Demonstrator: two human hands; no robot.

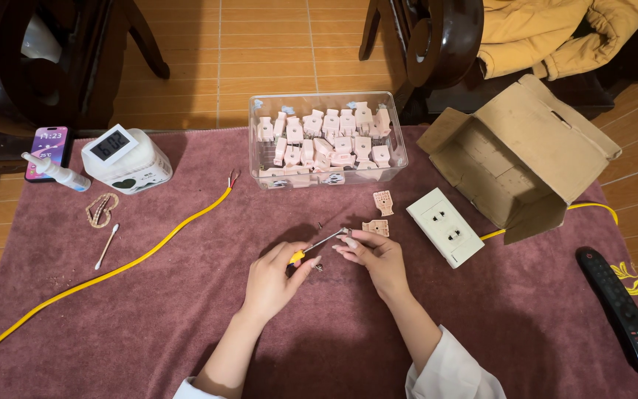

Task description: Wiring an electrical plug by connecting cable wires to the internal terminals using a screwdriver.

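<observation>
My left hand (273, 279) grips a small screwdriver (319, 244) with a yellow handle, its metal shaft pointing up and right. My right hand (374, 258) pinches a small pale plug part at the screwdriver's tip (348, 235). Just above my right hand lie two beige plug pieces, one (376, 227) near my fingers and one (383, 202) farther up. A tiny dark screw (319, 267) rests on the cloth between my hands.
A clear plastic box (402, 151) holds several pale plugs. A white double socket (445, 226) lies to the right, beside an open cardboard box (526, 159). A yellow cable (112, 270) crosses the maroon cloth. A black remote (622, 310), phone (47, 151), white clock device (128, 159) sit around.
</observation>
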